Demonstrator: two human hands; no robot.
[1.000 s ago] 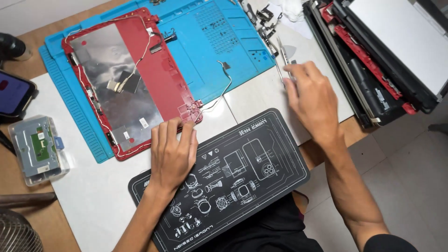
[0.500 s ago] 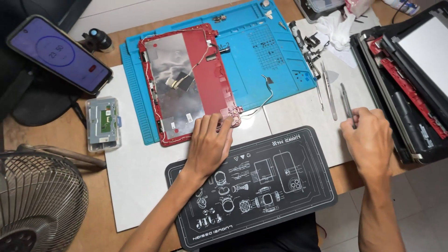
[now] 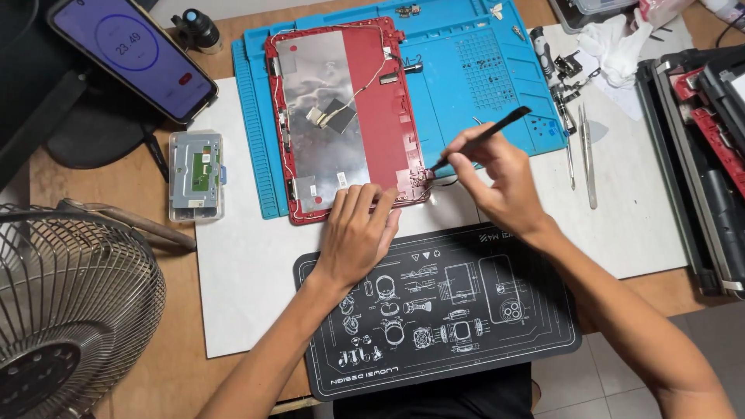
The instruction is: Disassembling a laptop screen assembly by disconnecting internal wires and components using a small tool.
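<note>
Tweezers (image 3: 587, 159) beside blue mat (image 3: 481, 77)

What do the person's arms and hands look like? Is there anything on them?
Both arms are bare, with no sleeves showing. The left hand and the right hand wear no gloves, and no rings, watch or bracelet can be seen. The fingernails look short and plain.

A red laptop cover (image 3: 388, 109) with silver foil lies on a blue mat (image 3: 497, 70), beside a black white-patterned pad (image 3: 497, 341).
</note>
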